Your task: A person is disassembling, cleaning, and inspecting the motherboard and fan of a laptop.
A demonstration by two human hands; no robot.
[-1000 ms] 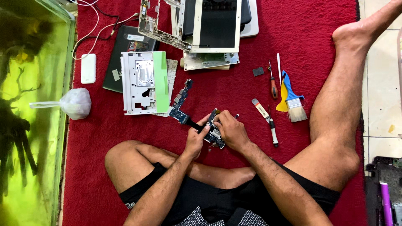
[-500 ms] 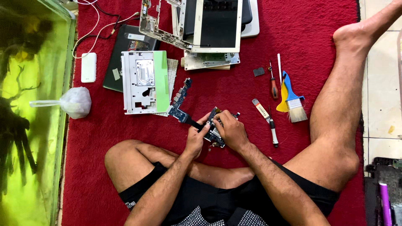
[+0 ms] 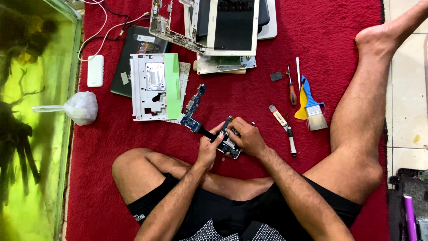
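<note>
Fish tank (image 3: pixel 26 134) along the left edge of the red rug (image 3: pixel 339 40): green water, dark branching wood inside, nothing else made out. Knotted clear bag (image 3: pixel 80 107) lying on the rug against the tank wall; contents not discernible. White-and-green laptop shell (image 3: pixel 154 87), opened out flat, hollow side up, holding only its own moulded frame. Dark pad (image 3: pixel 133 49) partly under the shell; white power bank (image 3: pixel 95 70) beside it, white cables (image 3: pixel 107 27) running to the top edge. Stack of white screen frames (image 3: pixel 223 31) at the top centre. Circuit board (image 3: pixel 229 143), small, dark, at rug centre in front of the crossed legs; black ribbon joins it to a blue board (image 3: pixel 192 109) lying just below the shell. Left hand (image 3: pixel 208 149): fingers closed narrowly on the small board's left end and ribbon. Right hand (image 3: pixel 247 137): curled over the board's right side, gripping it. Tools to the right, apart from the hands: white-handled screwdriver (image 3: pixel 285 129), red-handled screwdriver (image 3: pixel 292 91), brush (image 3: pixel 314 111) with blue handle over a yellow pick, small black chip (image 3: pixel 276 76). Open rug: broad bare strip top right between tools and the raised foot; bare patch left of the knee towards the tank. Rug's right edge meets pale floor tiles (image 3: pixel 405 89).
</note>
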